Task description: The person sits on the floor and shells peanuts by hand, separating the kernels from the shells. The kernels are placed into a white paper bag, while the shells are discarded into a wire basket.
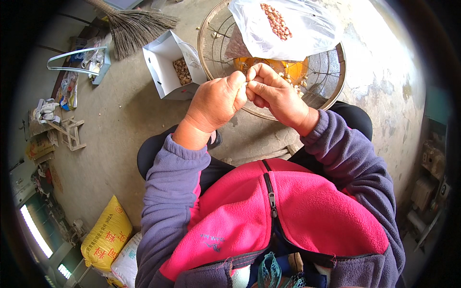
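My left hand (218,100) and my right hand (275,90) meet over the near rim of a round mesh sieve (212,54). Between the thumbs and fingertips they pinch a small pale thing (246,84), apparently a peanut, mostly hidden by the fingers. Just beyond my right hand, a yellow-orange container (297,70) rests in the sieve, with unshelled peanuts (302,82) around it. A translucent plastic bag (309,39) lies across the sieve's far side, and reddish shelled peanut kernels (276,21) show in its opening.
Left of the sieve stands an open white box (158,64) with peanut shells (182,71) inside. Behind it lies a straw broom (133,30). Farther left are a paper bag (102,64) and a small wooden stool (72,133). A yellow sack (107,234) stands at lower left.
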